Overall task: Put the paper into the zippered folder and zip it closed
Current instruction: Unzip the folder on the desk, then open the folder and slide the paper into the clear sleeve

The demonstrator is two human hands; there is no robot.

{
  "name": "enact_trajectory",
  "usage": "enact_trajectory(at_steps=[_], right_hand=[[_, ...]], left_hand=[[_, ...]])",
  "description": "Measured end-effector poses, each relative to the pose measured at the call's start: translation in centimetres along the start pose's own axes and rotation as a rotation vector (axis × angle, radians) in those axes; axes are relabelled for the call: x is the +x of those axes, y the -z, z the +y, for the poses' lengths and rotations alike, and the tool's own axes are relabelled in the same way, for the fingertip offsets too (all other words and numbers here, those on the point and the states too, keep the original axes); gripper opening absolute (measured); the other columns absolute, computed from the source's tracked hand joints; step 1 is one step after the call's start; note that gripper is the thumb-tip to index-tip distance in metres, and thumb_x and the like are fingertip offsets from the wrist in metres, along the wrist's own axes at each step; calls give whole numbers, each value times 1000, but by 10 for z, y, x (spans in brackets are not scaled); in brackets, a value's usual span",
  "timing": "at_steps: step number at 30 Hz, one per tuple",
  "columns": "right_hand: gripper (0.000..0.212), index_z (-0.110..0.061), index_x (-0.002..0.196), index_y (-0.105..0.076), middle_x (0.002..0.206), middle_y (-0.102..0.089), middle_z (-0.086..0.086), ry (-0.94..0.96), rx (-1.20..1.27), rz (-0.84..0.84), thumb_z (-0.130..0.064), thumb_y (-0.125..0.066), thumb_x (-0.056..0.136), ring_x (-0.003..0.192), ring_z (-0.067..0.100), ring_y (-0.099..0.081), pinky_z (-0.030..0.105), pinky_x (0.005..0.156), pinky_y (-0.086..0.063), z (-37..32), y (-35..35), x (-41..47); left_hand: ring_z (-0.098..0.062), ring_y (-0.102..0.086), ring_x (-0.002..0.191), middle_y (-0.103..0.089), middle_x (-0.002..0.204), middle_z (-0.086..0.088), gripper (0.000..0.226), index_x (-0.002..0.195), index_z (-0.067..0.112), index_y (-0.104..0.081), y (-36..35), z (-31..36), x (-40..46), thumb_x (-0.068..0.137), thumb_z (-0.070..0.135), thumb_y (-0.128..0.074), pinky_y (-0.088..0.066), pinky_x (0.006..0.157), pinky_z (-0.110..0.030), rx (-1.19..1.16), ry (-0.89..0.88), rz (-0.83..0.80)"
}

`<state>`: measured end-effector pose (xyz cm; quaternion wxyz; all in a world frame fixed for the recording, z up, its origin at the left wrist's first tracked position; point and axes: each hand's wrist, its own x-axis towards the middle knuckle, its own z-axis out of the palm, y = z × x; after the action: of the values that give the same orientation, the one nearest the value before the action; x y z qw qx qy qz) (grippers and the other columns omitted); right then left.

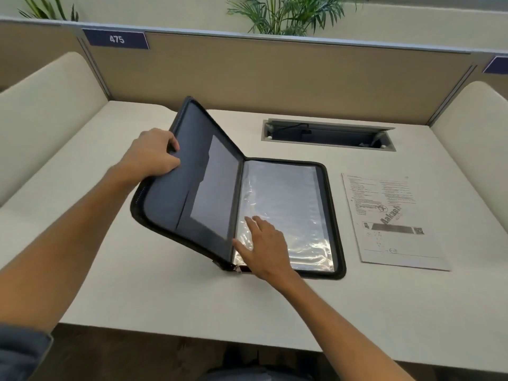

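A dark zippered folder lies unzipped in the middle of the white desk. Its left cover is raised at a slant, and my left hand grips that cover's outer edge. The right half lies flat and shows shiny clear plastic sleeves. My right hand rests with straight fingers on the near left part of those sleeves. The printed paper lies flat on the desk just right of the folder, untouched.
An open cable tray is sunk into the white desk behind the folder. Beige partition walls enclose the desk at the back and on both sides. Plants stand beyond the partition.
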<state>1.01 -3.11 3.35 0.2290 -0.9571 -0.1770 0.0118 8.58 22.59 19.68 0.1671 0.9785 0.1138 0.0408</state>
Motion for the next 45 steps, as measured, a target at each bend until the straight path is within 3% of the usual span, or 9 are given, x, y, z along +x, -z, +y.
enact_trajectory(at_steps=[5,9,15,32,39,45], right_hand=[[67,-29,151,-21,162,-12,3,-45,-139,-129,-64,-29,94,148,25,-5,51,116,-13,42,-27,-5],[69,-32,152,-18,162,-9,0,-27,-138,-117,-67,-24,93,149,23,-3,51,117,-12,46,-31,-7],[67,-33,152,-18,162,-8,-2,-27,-134,-111,-66,-25,94,149,20,-3,48,118,-10,52,-30,-12],[69,-33,151,-20,162,-12,-4,3,-78,-69,-69,-26,93,149,18,-5,46,118,-12,73,-22,-20],[62,-26,146,-35,151,-40,-5,-57,166,54,-58,-42,94,137,14,-37,37,111,-35,89,4,-19],[47,-26,134,-51,131,-59,-9,-138,228,181,-45,-55,92,115,8,-57,29,95,-47,130,40,-25]], left_hand=[[-39,-45,120,-39,132,-19,65,131,20,-42,-42,-40,-8,79,49,-69,-43,95,-51,246,49,-56],[-41,-25,139,-24,149,-26,82,143,20,-27,-74,-65,-14,83,71,-48,-21,111,-57,379,67,-57],[-35,-5,147,-6,157,-25,94,152,19,-14,-113,-88,-24,82,80,-30,-7,114,-60,253,156,-120],[-27,1,149,-6,161,-16,91,152,17,-15,-186,-106,-41,85,78,-17,4,111,-66,153,174,-134],[-25,-4,148,-16,159,-15,75,138,11,-39,-183,-79,-42,87,66,-33,7,108,-69,82,138,77],[-33,-34,137,-44,141,-17,52,119,7,-56,-198,-13,-48,87,47,-45,-6,107,-71,111,-94,255]])
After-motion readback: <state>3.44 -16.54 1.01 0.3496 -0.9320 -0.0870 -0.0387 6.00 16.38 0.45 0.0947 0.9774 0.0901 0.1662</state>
